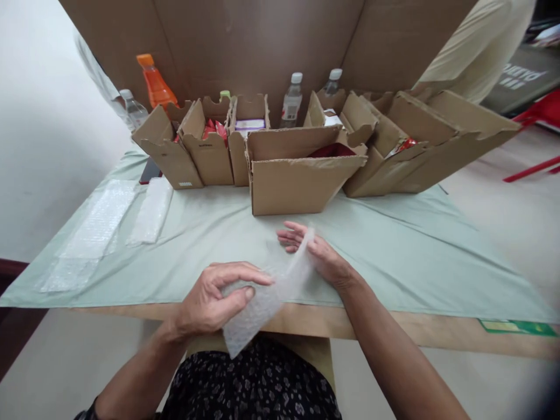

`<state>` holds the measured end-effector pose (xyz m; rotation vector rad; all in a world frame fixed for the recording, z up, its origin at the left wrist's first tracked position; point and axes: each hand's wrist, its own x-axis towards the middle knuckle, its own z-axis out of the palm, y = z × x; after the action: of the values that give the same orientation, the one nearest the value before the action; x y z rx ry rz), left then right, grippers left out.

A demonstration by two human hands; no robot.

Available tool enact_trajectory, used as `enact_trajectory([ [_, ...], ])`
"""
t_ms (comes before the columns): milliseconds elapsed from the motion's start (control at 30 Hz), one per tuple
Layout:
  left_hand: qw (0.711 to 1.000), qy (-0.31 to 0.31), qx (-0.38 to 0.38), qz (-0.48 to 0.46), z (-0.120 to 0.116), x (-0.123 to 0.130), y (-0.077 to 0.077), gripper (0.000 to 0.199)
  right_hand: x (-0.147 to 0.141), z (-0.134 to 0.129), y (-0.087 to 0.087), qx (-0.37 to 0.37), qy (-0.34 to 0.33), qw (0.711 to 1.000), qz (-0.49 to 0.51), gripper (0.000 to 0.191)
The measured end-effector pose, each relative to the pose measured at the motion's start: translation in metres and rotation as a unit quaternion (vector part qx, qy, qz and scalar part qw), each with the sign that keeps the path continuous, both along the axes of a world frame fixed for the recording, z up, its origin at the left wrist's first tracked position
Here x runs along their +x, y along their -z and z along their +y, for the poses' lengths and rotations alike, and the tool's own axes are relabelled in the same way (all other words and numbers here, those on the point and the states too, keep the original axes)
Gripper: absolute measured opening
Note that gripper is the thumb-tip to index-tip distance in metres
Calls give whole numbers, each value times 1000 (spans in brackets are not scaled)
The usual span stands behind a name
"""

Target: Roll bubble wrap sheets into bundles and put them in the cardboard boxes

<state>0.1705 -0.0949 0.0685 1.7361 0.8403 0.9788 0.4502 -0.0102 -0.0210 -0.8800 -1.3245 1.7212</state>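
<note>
A piece of translucent bubble wrap (258, 315) hangs at a slant above the table's front edge, partly blurred. My left hand (216, 294) holds its lower left part, with the thumb and index finger on it. At the upper right end, my right hand (324, 254) grips the wrap near its thumb, while its other fingers stretch out to the left. An open cardboard box (293, 186) stands just beyond my hands, with something dark red inside. On the left of the green cloth lie a flat stack of bubble wrap (96, 224) and a smaller folded bubble wrap piece (151, 211).
Several cardboard bins line the back, including a left bin (168, 157) and a wide right bin (394, 172). Behind them stand an orange bottle (157, 84), clear bottles (291, 102) and a tall cardboard panel (271, 46). A red stool (538, 116) is at far right.
</note>
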Motion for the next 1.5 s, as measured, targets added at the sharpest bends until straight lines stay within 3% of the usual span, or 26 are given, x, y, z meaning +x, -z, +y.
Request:
enact_trajectory([
  [100, 997, -45, -55, 10, 23, 10, 11, 27, 1, -1, -4, -62, -3, 998, 18, 82],
  [267, 953, -244, -144, 110, 72, -7, 63, 25, 0, 7, -1, -54, 170, 982, -66, 48],
  [333, 941, -304, -95, 118, 81, -14, 79, 28, -1, 8, 0, -20, 200, 975, -92, 43],
  [400, 933, -336, 3, 132, 82, -16, 89, 30, -1, 8, 1, 9, 217, 970, -109, 40],
  [500, 919, -319, 122, 199, 77, -9, 99, 29, -1, 8, 1, 27, 233, 964, -125, 39],
  [633, 887, -301, 147, 318, 72, 2, 111, 38, 3, 11, 2, 16, 253, 957, -144, 36],
  [733, 878, -281, 154, 355, 71, 1, 115, 38, 6, 12, 2, 9, 276, 950, -145, 35],
  [933, 884, -274, 172, 338, 68, -3, 118, 32, 5, 10, 0, 65, 266, 948, -164, 31],
  [1100, 898, -267, 185, 298, 67, 0, 113, 28, 1, 8, 0, 85, 225, 957, -162, 39],
  [1300, 914, -199, 184, 301, 68, 20, 95, 24, -2, 6, -2, 91, 186, 965, -163, 46],
  [1400, 920, -149, 163, 323, 68, 30, 94, 25, -3, 5, -6, 77, 177, 969, -153, 50],
  [1500, 920, -149, 156, 328, 66, 31, 99, 27, -4, 4, -7, 79, 173, 969, -155, 54],
])
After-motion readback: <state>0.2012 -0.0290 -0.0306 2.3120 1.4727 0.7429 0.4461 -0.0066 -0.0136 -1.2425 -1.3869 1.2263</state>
